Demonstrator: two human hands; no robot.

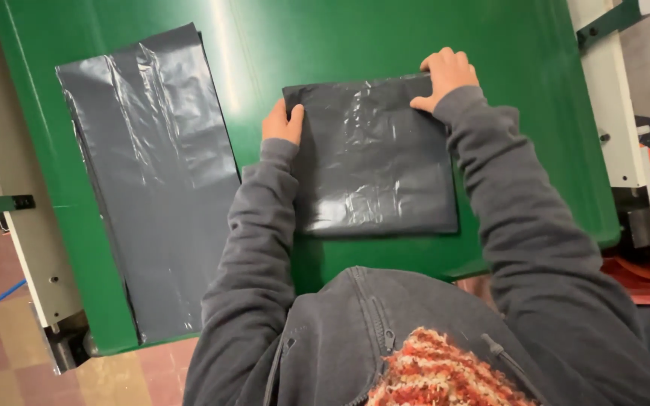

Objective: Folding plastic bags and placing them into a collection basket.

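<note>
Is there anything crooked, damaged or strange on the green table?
Nothing stands out. The folded dark bag lies square under both hands; the flat stack of bags is only wrinkled, its near end reaching the table edge.

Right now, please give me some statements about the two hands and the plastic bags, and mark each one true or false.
1. Both hands rest on the folded dark bag. True: the left hand is at its left corner, the right hand at its far right corner.
2. The long flat bag lies to the right of the folded one. False: it lies to the left.
3. The table is green. True.
4. The right hand lifts the folded bag high off the table. False: the bag lies flat on the table.
5. The sleeves are red. False: they are grey.
</note>
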